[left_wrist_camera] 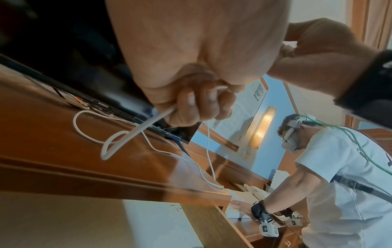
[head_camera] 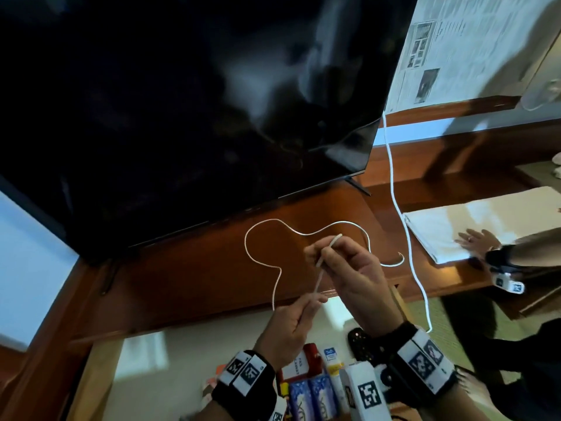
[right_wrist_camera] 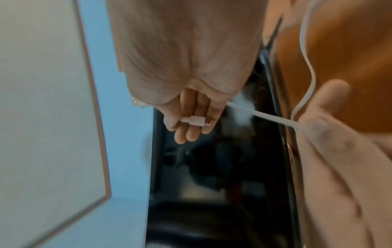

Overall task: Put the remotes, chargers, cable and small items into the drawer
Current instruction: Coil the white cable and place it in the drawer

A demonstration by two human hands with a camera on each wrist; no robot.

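a: a wooden tv cabinet (head_camera: 212, 278) under a big dark television (head_camera: 182, 117), blue wall behind, and the drawer (head_camera: 145, 375) pulled open below the front edge.

b: where's the cable?

a: the white cable (head_camera: 261, 262) mostly lies in loose curves on the cabinet top, with one end lifted off it. the right hand (head_camera: 349, 268) has its fingers curled round the plug end; in the right wrist view the small white connector (right_wrist_camera: 194, 121) lies across those fingers. the left hand (head_camera: 288, 326) pinches the cord a little further along, so a short stretch runs taut between the two hands.

b: how will it handle?

a: light and limp, i'd say, thin enough to slip through a loose pinch, and it will spring out of any coil that isn't held. i'd keep hold near the connector and gather the slack in loops before lowering it in.

b: counts?

a: one cable in hand. a second white cord (head_camera: 406, 226) hangs down from behind the television on the right; i can't tell whether it belongs to the task. in the drawer i make out one black remote (head_camera: 359, 344), one red box (head_camera: 300, 364), two blue-patterned packs (head_camera: 312, 399) side by side, and one white tube (head_camera: 332, 369). more may be hidden under the wrists. no charger is clearly visible.

b: anyone else?

a: a second person (left_wrist_camera: 339, 176) at the right, hands flat on white paper (head_camera: 473, 226).
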